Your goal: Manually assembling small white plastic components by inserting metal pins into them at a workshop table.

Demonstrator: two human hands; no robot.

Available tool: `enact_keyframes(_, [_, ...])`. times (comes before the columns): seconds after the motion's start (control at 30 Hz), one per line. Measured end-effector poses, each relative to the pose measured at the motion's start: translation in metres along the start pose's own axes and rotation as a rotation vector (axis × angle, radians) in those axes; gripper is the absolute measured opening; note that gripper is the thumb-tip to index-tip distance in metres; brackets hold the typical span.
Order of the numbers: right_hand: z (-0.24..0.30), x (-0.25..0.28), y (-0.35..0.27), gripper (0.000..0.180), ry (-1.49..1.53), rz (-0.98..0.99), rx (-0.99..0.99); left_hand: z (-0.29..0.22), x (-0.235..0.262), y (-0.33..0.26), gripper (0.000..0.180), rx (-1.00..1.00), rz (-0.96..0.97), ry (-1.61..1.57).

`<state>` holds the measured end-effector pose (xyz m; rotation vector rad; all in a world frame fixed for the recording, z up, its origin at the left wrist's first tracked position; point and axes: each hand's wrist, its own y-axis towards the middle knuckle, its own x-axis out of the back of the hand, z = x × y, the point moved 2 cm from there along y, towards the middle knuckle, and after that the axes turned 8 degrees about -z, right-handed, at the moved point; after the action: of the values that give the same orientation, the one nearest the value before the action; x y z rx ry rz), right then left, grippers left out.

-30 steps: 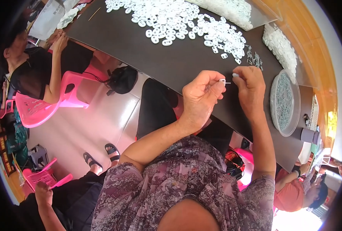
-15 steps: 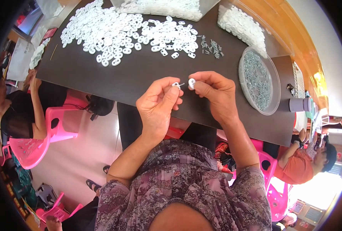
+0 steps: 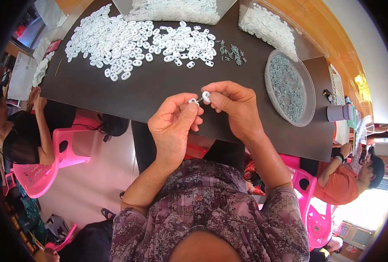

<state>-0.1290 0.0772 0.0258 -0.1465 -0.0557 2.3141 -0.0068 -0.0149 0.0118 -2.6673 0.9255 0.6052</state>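
Note:
Above the near edge of the dark table, my left hand pinches a small white plastic piece between thumb and fingertips. A thin metal screw sticks out of that piece toward the right. My right hand is closed on a white oval plastic piece, held by thumb and forefinger. The screw's tip meets or nearly touches this oval piece; the exact contact is too small to tell. My remaining left fingers curl behind the pinch.
Loose white oval pieces lie heaped at the far left of the table, beside a few screws. A round tray of screws stands right, near clear bins of white pieces and a grey cup. People sit on both sides.
My hands have come closer together, and the gap between the screw and the right-hand oval piece has closed or nearly closed. The whole view has shifted slightly.

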Motion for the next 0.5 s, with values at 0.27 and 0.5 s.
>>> enact_keyframes(0.27, [0.0040, -0.0085, -0.0017, 0.016, -0.146, 0.009, 0.130, -0.0053, 0.0006, 0.0056, 0.015, 0.018, 0.042, 0.040])
enact_keyframes(0.5, [-0.0040, -0.0086, -0.0012, 0.012, 0.072, -0.125, 0.033, 0.0031, -0.0006, 0.0031, 0.015, 0.095, 0.061, -0.049])
